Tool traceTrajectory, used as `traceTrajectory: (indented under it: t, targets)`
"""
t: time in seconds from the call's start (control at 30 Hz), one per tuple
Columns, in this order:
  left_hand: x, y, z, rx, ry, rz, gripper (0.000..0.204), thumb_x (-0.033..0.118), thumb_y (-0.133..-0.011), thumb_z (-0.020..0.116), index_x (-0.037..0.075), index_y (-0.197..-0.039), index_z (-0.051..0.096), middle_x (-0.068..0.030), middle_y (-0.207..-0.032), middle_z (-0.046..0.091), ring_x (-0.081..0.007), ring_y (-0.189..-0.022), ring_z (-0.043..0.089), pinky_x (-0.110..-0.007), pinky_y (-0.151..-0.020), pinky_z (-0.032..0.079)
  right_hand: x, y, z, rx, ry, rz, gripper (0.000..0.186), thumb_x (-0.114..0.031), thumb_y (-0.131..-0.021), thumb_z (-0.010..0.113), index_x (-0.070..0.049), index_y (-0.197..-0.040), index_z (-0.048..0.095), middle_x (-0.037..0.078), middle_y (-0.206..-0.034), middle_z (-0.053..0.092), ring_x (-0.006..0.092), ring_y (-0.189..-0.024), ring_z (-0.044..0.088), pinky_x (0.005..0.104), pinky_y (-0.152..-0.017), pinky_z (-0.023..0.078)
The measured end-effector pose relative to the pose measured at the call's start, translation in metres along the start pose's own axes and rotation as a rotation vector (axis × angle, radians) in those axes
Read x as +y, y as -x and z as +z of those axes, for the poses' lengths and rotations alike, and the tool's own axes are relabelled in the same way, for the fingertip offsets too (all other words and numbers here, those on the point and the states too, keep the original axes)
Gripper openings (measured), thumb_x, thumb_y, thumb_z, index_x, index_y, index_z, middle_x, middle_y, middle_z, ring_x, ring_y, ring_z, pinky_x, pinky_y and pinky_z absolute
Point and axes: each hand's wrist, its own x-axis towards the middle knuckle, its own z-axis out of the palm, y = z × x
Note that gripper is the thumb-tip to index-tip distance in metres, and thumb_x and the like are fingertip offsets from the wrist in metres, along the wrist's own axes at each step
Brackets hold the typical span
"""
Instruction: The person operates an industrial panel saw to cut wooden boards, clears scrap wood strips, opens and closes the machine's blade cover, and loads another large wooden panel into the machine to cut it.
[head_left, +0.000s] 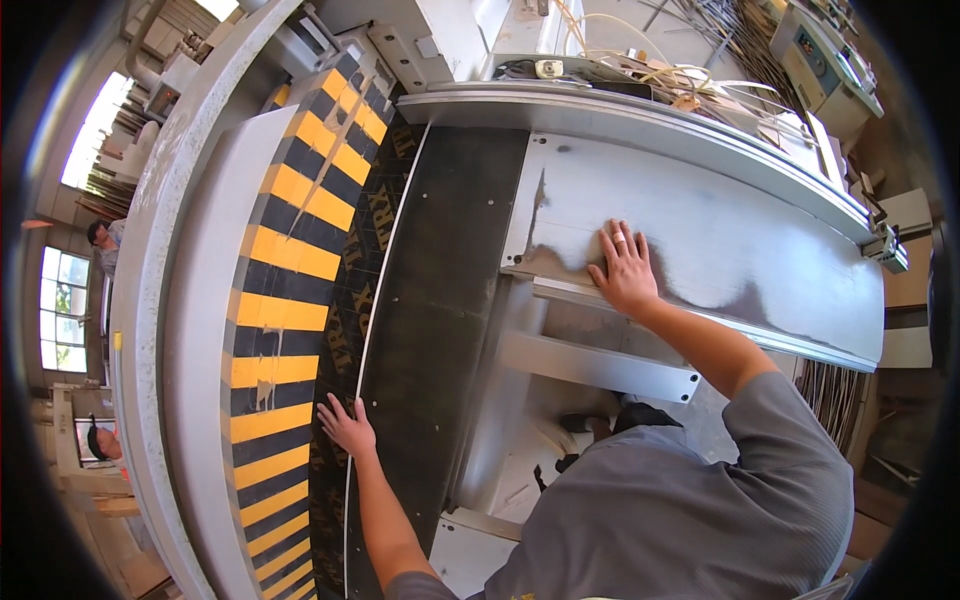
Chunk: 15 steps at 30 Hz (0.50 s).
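Observation:
My left hand (347, 428) lies with fingers spread on a dark sheet (364, 250) with tan printing. The sheet runs alongside a beam (290, 265) striped in yellow and black. A thin white edge (385, 290) separates it from a plain black table strip (450, 230). Further right, my right hand (627, 262) rests flat, fingers apart, on a worn silver metal plate (690, 220). A light band wraps one of its fingers. Neither hand grips anything.
A metal rail (650, 115) borders the plate's far side, ending in a small block (888, 250). Below the plate are an open machine frame and a grey crossbar (600, 366). Loose strips (700, 85) pile up behind the rail. Two people appear at the far left.

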Motion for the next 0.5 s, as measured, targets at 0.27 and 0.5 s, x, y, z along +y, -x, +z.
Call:
traceTrajectory:
  t: [0.27, 0.5]
  targets:
    - [-0.011, -0.028, 0.003, 0.038, -0.047, -0.001, 0.070, 0.058, -0.103, 0.049, 0.018, -0.160, 0.039, -0.0174, -0.164, 0.037, -0.0411, -0.150, 0.034, -0.055, -0.124, 0.025, -0.004, 0.000, -0.001, -0.010, 0.011, 0.002, 0.073, -0.045, -0.102, 0.052, -0.004, -0.159, 0.032, 0.019, -0.169, 0.023, 0.0336, -0.159, 0.014, 0.0531, -0.128, 0.011]
    - [0.008, -0.048, -0.021, -0.097, -0.009, -0.090, 0.065, 0.052, -0.105, 0.049, 0.010, -0.155, 0.044, -0.0212, -0.155, 0.048, -0.0425, -0.141, 0.045, -0.054, -0.120, 0.031, -0.004, -0.001, -0.004, -0.022, 0.025, 0.025, 0.073, -0.044, -0.101, 0.054, -0.005, -0.159, 0.032, 0.019, -0.168, 0.024, 0.0335, -0.159, 0.014, 0.0522, -0.129, 0.011]
